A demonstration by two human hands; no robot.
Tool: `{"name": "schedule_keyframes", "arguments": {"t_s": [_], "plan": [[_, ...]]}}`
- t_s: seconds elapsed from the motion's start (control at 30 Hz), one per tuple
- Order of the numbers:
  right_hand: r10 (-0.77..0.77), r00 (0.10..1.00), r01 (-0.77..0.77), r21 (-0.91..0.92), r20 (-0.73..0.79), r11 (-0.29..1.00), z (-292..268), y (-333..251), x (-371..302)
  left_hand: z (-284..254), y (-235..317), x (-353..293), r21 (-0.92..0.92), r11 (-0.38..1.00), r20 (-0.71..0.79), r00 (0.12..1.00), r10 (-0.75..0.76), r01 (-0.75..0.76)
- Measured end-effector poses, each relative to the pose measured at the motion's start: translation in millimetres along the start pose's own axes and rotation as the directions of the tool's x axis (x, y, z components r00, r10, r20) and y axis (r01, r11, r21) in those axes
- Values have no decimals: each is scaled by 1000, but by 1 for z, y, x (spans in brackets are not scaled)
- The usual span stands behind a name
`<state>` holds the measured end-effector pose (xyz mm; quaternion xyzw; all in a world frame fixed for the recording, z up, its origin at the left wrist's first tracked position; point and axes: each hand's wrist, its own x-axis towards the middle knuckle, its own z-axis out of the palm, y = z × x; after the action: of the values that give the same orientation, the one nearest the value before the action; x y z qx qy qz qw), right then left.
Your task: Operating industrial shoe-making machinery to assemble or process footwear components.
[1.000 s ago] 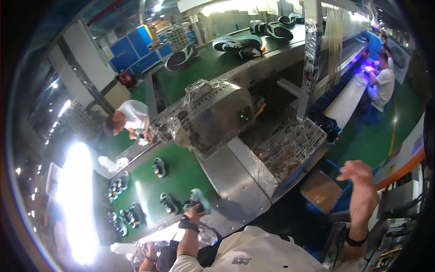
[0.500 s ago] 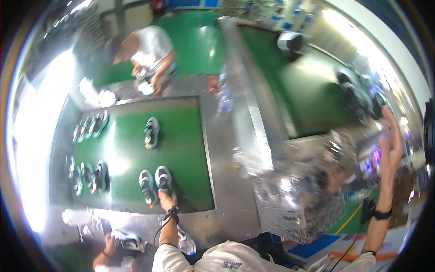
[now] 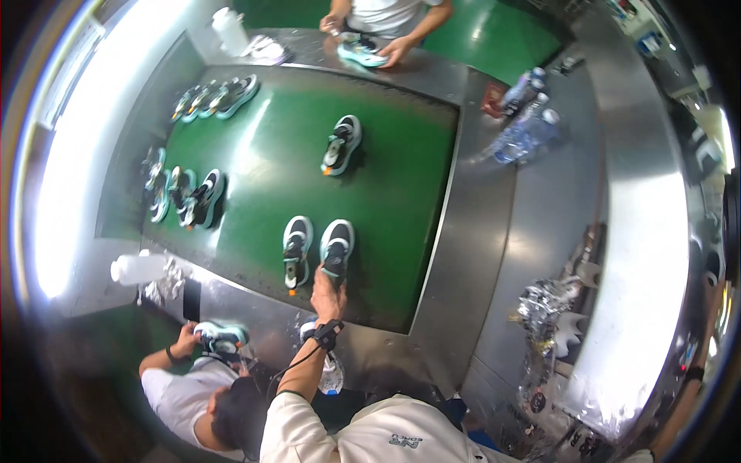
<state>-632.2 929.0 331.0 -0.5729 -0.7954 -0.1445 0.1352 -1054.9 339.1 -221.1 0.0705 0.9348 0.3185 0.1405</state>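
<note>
On the green surface (image 3: pixel 394 231), my left hand (image 3: pixel 328 293) grips the heel end of a black and white sneaker (image 3: pixel 337 245). Its toe points away from me. Just left of it, not touching, lies a similar sneaker (image 3: pixel 296 245) with an orange tab at the heel. Another sneaker (image 3: pixel 342 147) rests farther off. Below my left forearm, part of a shoe (image 3: pixel 332 376) shows at the metal ledge. My right hand (image 3: pixel 712 328) reaches to the far right rim, where it is dim and mostly cut off; its fingers and anything in them are hidden.
Several sneakers (image 3: pixel 204 199) stand in two groups at the left. One co-worker (image 3: pixel 378 38) across the surface and another (image 3: pixel 193 393) at lower left each handle a shoe. Plastic bottles (image 3: pixel 529 135) lie on the metal ledge. A white bottle (image 3: pixel 139 268) and crumpled foil (image 3: pixel 540 312) are nearby.
The view has swung so the surface sits farther right and higher. My left hand stays on the sneaker. My right hand, stretched out with spread fingers before, is now mostly beyond the right rim.
</note>
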Motion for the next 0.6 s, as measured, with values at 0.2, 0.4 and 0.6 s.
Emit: {"name": "schedule_keyframes", "arguments": {"t_s": [0.2,0.4,0.6], "plan": [[-224,965,243,141,-138,960,4,2,-49,7,-40,2,77,991,93,991,99,-106],[-113,895,319,440,-433,840,-97,-56,-139,-19,60,-74,155,808,-83,807,584,-569],[159,919,246,838,-362,487,-187,-3,-278,-62,253,-281,-672,687,702,-60,710,276]]}}
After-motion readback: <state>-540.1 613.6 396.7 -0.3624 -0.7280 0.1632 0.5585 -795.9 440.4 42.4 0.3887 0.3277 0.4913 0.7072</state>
